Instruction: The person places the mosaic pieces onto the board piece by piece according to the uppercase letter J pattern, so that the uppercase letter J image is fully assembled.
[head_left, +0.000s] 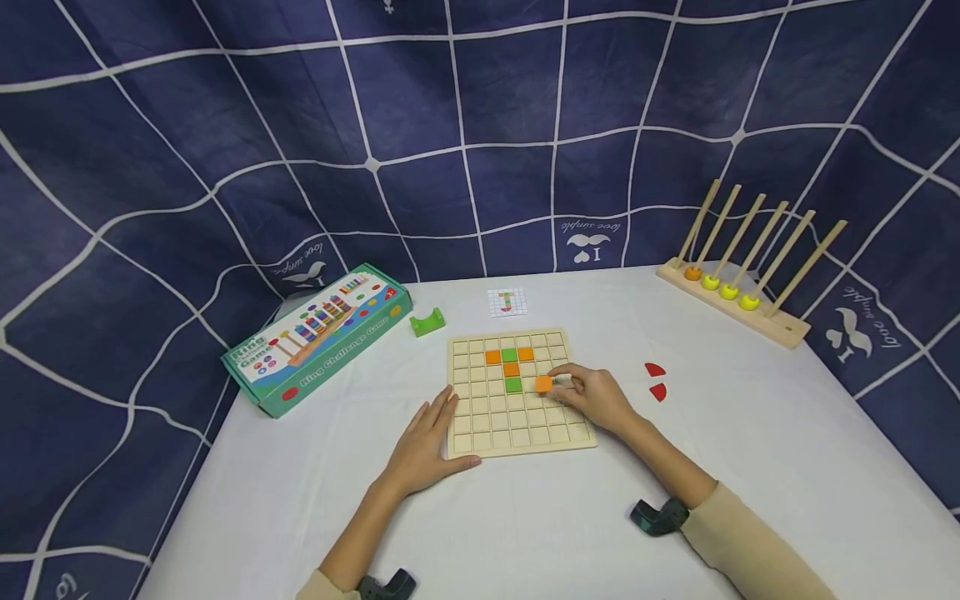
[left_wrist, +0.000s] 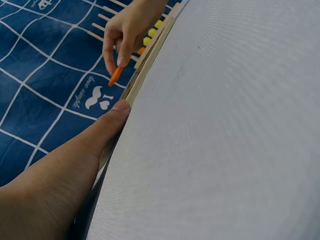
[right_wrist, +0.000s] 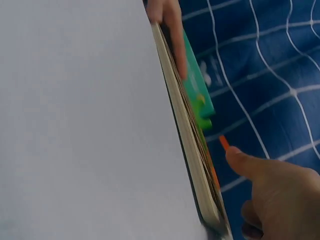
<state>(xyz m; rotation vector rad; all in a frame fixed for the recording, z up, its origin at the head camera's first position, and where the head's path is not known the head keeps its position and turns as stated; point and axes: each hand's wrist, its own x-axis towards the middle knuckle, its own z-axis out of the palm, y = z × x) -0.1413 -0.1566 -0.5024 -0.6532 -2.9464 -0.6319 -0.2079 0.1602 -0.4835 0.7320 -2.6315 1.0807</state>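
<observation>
Orange square tile (head_left: 543, 384): hung above the gridded wooden board (head_left: 491, 421), to the right of the lower green tile (head_left: 513, 384) in the head view; showed as a raised, thin edge in both wrist views; seemed light, stiff and sturdy, probably smooth enough to slip from a corner pinch; suited a hold by opposite edges, with the underside left free.

Right hand (head_left: 598, 398): pinched the orange square tile, thumb on the near side; looked to have the forefinger opposite, though hard to confirm from the wrist.

Left hand (head_left: 423, 446): rested at the left side of the board with fingers extended, thumb spread to the near edge; touched without gripping.

Board: lay flat on the white tablecloth (head_left: 540, 525); bore, besides the lower green tile, a row of orange, green and orange, with one more orange tile (head_left: 511, 368) between; looked rigid and easily steadied at the rim.

Surroundings: included a small gridded card (head_left: 507, 302) with a J-like coloured figure, beyond the board; a green notched block (head_left: 427, 322); a Ring Challenge Game box (head_left: 322, 333), at left; two red wedge-shaped pieces (head_left: 657, 392), at right; a six-peg wooden rack (head_left: 783, 326) with one orange and three yellow beads, farther right.
</observation>
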